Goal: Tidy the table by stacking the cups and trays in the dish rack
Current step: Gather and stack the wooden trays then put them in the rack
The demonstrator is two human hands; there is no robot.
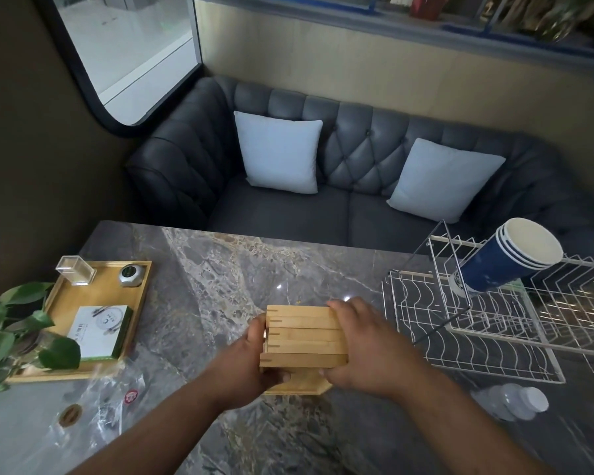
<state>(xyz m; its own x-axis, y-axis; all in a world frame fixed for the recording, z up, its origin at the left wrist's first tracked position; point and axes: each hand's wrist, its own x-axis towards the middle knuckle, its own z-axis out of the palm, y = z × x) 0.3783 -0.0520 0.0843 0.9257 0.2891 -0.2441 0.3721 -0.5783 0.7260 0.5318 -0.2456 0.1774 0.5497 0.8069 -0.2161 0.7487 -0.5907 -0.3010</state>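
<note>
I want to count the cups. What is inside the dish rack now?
A stack of blue cups lies tilted in the dish rack. No tray is inside. The rack's right end is out of frame.

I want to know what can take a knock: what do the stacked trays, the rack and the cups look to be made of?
The small trays held between the left hand and right hand look like pale bamboo or wood, matt, with visible grain and slotted corner joints. The dish rack is thin metal wire, seemingly white-coated. The nested cups look like paper, blue outside with cream insides and rolled rims.
</note>
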